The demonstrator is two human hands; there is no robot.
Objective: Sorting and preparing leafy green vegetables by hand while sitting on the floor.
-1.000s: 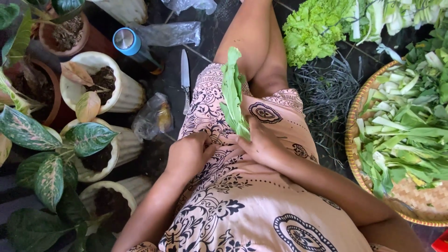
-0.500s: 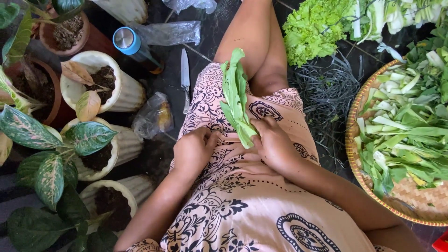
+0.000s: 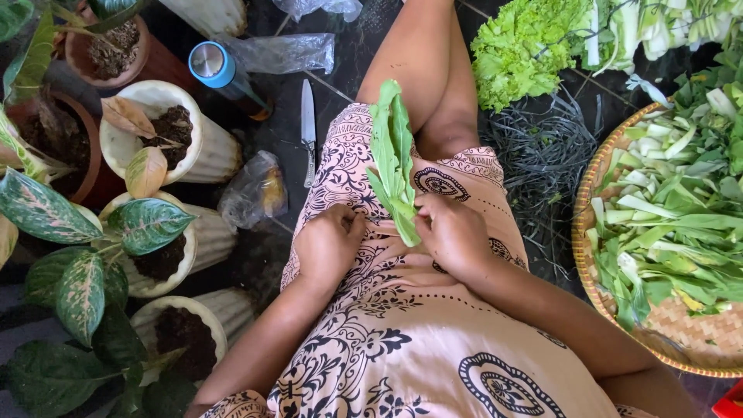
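My right hand grips the stem end of a long green leafy vegetable stalk that lies along my lap on a pink patterned dress. The leaf tip points away from me toward my bare knee. Resting on the dress just left of the stalk's base, my left hand is curled into a loose fist with nothing visible in it. A small knife lies on the dark floor to the left of my leg.
A woven basket holding cut greens sits at the right. Lettuce lies on the floor ahead. A bundle of dark strands lies beside the basket. Potted plants, a blue-capped bottle and plastic bags crowd the left.
The stalk has come down from upright to lying flat on my lap. My left hand has let go of it and drawn back into a fist on the dress.
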